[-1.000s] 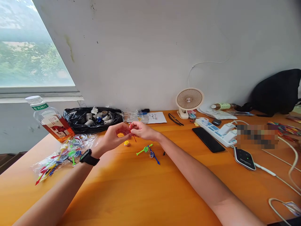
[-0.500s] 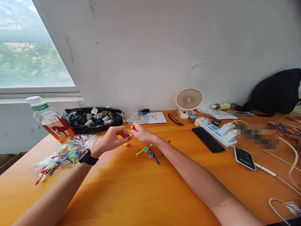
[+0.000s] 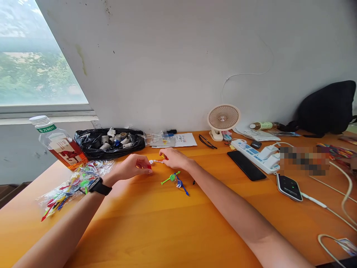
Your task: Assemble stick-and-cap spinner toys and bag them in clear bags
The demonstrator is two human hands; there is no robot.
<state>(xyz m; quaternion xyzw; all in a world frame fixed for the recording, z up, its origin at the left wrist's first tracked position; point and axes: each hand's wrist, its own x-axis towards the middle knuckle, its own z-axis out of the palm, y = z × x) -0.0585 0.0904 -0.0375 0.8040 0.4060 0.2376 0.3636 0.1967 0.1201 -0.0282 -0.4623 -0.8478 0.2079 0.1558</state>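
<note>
My left hand (image 3: 133, 167), with a black watch on its wrist, rests on the orange table (image 3: 156, 227) and pinches a small red piece at its fingertips. My right hand (image 3: 173, 159) lies beside it and holds a thin white stick whose round end points left toward the left fingers. Just in front of the right hand lie a green and a blue arrow-shaped toy piece (image 3: 175, 179) with clear round parts. A clear bag of colourful toy pieces (image 3: 69, 185) lies left of my left wrist.
A tea bottle (image 3: 60, 143) and a black bag of small rolls (image 3: 107, 142) stand at the back left. Further right are papers, glasses (image 3: 207, 142), a small fan (image 3: 223, 120), a power strip (image 3: 258, 155), a black phone (image 3: 246, 165), cables and a black backpack (image 3: 327, 108).
Both hands came down from above the table onto its surface. The red stick held earlier is gone from between them; a white stick now shows in the right hand.
</note>
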